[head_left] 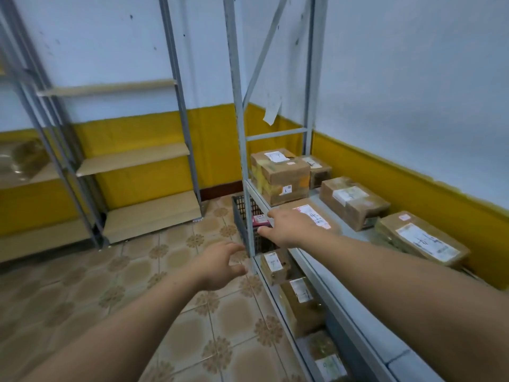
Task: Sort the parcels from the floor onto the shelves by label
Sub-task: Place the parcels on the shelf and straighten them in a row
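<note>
Room corner, head view: walls white above a yellow band (pixel 143 150), dark skirting at the foot; floor (pixel 132 271) of tan tiles with a flower pattern

Grey rack (pixel 238 119) along the right wall, with a paper slip (pixel 272 111) hanging from its brace. Its upper shelf (pixel 316 192) is grey and carries five parcels:
- large taped box (pixel 281 175), far left corner, labels on top and front
- small box (pixel 316 169), just behind the large one, touching it
- medium box (pixel 354 202), toward the back edge, mid-shelf
- flat parcel (pixel 308 213), at the front edge, white and red label facing up
- long labelled parcel (pixel 421 238), toward the back edge, nearest the camera

Lower shelf (pixel 274 303) of the same rack: three labelled parcels in a row along the front edge, first (pixel 275 267), second (pixel 300 301) and third (pixel 327 365), the last blurred

Black crate (pixel 242 216) on the floor beyond the rack's far end, with a pink-red item (pixel 260 219) inside

Second rack (pixel 180 100) against the far wall, its boards cardboard-coloured

Right hand (pixel 286 228): palm down over the near end of the flat parcel, fingers straight and spread, gripping nothing; contact with the parcel cannot be told

Left hand (pixel 217 266): above the floor, just left of the grey rack's front post, fingers loosely spread, holding nothing
</note>
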